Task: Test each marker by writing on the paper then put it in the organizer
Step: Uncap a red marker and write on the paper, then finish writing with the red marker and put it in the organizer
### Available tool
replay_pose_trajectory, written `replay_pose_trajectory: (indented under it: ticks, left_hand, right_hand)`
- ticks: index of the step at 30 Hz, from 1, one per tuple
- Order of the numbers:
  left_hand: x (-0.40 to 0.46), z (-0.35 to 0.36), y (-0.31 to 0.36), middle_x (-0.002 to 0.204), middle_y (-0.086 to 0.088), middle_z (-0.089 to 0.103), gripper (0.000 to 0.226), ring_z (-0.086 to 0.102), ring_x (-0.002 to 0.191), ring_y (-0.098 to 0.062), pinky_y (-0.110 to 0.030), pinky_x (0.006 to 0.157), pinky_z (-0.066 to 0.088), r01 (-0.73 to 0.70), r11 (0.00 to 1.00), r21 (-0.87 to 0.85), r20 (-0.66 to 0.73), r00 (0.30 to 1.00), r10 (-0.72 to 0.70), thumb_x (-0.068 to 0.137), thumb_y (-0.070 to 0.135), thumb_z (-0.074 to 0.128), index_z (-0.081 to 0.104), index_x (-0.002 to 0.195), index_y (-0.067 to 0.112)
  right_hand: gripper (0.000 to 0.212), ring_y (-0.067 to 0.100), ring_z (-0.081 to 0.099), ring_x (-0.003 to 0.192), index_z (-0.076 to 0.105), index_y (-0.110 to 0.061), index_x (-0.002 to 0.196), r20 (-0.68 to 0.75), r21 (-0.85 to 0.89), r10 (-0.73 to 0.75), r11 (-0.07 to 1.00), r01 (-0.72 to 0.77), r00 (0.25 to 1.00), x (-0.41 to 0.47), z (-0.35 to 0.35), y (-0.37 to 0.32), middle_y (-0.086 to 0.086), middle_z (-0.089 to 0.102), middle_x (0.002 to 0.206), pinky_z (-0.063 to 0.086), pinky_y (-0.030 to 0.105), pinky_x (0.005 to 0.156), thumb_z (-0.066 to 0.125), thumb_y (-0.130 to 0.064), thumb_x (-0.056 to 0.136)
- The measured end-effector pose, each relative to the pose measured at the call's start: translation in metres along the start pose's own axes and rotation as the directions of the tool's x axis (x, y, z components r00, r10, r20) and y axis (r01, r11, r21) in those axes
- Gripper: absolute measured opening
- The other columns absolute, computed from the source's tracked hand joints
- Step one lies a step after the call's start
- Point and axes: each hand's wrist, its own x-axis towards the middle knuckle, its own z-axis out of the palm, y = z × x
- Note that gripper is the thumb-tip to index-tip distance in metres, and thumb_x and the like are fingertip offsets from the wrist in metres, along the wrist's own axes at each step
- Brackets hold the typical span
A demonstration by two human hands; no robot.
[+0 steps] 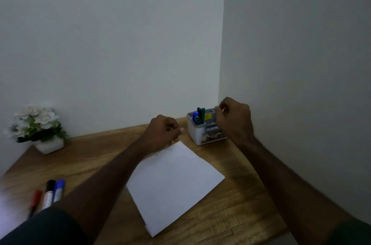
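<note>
- Hovering at the organizer point(204, 132) at right of centre, the right hand point(234, 118) has curled fingers; whether they pinch anything I cannot tell.
- Left hand point(163, 130) is a loose fist by the paper point(174, 182)'s top corner.
- 3 markers point(50, 192) lie lower left: light, stiff, slick; grip mid-barrel.
- Open desk point(96, 156) lies between; walls crowd the organizer.

Legible text: none; the yellow label point(207, 117) in the organizer point(202, 133) and marker point(47, 194) print are too blurred.
</note>
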Motion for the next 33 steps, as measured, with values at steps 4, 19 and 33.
replay_pose_trajectory:
  ticks: [4,19,33]
  left_hand:
    - [-0.035,-0.033,-0.023,0.051,0.005,0.064,0.025,0.048,0.043,-0.001,-0.013,0.048,0.038,0.043,0.999,0.024,-0.037,0.998,-0.042,0.087,0.023,0.069,0.067,0.063,0.014]
    - [-0.209,-0.187,-0.1,0.055,-0.015,0.061,0.033,0.055,0.053,-0.022,-0.039,0.057,0.046,0.374,0.915,0.15,-0.375,0.878,-0.297,0.087,0.02,0.069,0.062,0.059,0.003]
    - [-0.254,-0.192,-0.117,0.068,0.003,0.069,0.017,0.059,0.063,-0.011,-0.032,0.069,0.048,0.505,0.844,0.179,-0.399,0.822,-0.407,0.088,0.017,0.066,0.07,0.072,0.017]
  right_hand:
    - [0.012,0.009,0.051,0.05,0.062,-0.014,0.076,0.092,0.113,-0.213,0.973,0.202,0.973,-0.036,0.028,-0.066,-0.005,0.056,0.058,0.037,0.016,0.046,0.066,-0.021,0.085]
    - [0.013,0.019,0.058,0.09,0.067,-0.023,0.098,0.658,0.474,-0.568,0.822,0.315,0.494,-0.144,0.145,-0.257,0.0,0.065,0.095,0.05,0.033,0.075,0.062,-0.026,0.086]
    - [0.029,0.026,0.052,0.103,0.055,-0.014,0.096,0.814,0.231,-0.345,0.93,0.285,0.467,-0.199,0.156,-0.321,0.009,0.049,0.11,0.05,0.036,0.074,0.068,-0.036,0.08]
